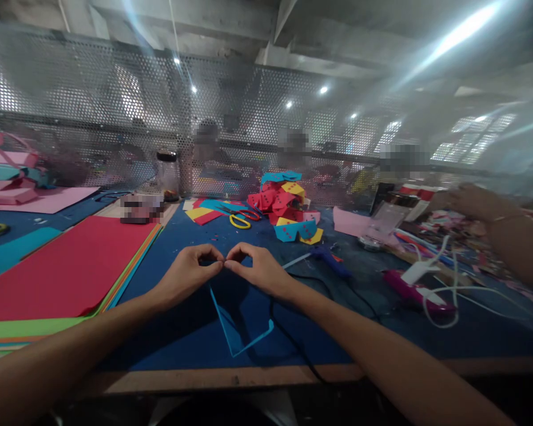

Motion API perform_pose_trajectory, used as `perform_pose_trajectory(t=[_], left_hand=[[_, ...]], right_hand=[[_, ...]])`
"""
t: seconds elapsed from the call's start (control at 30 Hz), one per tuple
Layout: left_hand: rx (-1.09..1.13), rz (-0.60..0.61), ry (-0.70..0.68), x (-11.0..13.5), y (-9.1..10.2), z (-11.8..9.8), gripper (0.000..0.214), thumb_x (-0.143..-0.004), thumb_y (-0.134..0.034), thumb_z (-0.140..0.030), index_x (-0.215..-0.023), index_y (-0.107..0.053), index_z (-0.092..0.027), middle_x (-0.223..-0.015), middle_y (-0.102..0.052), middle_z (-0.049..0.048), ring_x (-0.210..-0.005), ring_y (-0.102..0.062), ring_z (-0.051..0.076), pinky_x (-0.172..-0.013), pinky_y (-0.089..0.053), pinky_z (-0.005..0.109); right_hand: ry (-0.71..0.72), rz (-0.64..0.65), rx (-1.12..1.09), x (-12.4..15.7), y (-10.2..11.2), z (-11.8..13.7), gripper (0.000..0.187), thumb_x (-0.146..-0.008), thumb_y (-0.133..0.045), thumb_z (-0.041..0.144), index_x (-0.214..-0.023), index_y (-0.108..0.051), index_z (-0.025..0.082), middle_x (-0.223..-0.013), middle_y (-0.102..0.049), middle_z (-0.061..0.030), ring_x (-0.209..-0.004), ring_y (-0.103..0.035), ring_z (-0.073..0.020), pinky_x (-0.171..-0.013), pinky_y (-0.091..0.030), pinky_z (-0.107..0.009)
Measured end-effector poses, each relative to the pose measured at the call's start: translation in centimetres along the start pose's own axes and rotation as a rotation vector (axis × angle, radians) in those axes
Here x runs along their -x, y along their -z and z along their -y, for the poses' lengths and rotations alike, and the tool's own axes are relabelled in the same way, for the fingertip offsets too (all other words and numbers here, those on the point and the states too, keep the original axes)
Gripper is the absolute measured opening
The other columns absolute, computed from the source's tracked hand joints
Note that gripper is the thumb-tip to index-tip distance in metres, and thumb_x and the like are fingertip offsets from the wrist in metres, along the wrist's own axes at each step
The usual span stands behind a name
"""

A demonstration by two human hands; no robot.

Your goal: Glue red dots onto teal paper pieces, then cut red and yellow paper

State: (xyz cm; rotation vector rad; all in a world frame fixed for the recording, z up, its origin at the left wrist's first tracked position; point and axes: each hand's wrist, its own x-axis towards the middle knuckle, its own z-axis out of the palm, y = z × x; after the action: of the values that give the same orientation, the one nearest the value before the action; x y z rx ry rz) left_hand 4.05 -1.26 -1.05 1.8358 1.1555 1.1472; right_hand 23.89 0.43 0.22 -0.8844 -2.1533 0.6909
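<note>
My left hand (pixel 194 266) and my right hand (pixel 258 269) meet over the middle of the blue table. Thumb and forefinger of each are pinched, the fingertips touching. Whatever they hold is too small or too hidden to make out. Just below them a light-blue folded paper piece (pixel 225 322) rests near the front edge, showing thin edges bent at a corner. Right of my right hand lies a blue glue gun (pixel 331 261) with a black cord. Beyond the hands are scissors with yellow handles (pixel 240 222) and a pile of cut red, yellow and blue paper shapes (pixel 288 204).
Stacked coloured sheets (pixel 71 260) lie at left, with a glass jar (pixel 167 176) behind. A magenta power strip (pixel 420 293) with white cords sits at right. Another person's hand (pixel 464 204) reaches over paper scraps there. Perforated metal screen (pixel 240 106) stands behind.
</note>
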Motion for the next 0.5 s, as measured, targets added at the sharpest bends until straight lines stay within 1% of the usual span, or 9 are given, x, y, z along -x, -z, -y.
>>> perform_pose_trajectory(t=[0.13,0.5], left_hand=[[0.003,0.02,-0.005,-0.02,0.06,0.08,0.012,-0.078,-0.062,-0.026,-0.079,-0.072,-0.019,-0.076,-0.072,0.0016,-0.076,-0.064,0.02,-0.07,-0.045,0.03],[-0.009,0.004,0.015,-0.06,0.06,-0.23,0.015,-0.076,-0.063,-0.03,-0.077,-0.073,-0.019,-0.076,-0.073,0.0034,-0.075,-0.064,0.021,-0.068,-0.044,0.03]], right_hand=[[-0.002,0.005,0.03,0.0,0.07,-0.08,0.008,-0.089,-0.068,0.025,-0.09,-0.069,0.017,-0.086,-0.072,-0.0024,-0.082,-0.067,-0.0168,-0.078,-0.051,-0.029],[0.051,-0.014,0.134,-0.16,0.02,-0.37,0.006,-0.089,-0.069,0.022,-0.085,-0.07,0.017,-0.08,-0.074,-0.0016,-0.077,-0.068,-0.0166,-0.074,-0.049,-0.027]])
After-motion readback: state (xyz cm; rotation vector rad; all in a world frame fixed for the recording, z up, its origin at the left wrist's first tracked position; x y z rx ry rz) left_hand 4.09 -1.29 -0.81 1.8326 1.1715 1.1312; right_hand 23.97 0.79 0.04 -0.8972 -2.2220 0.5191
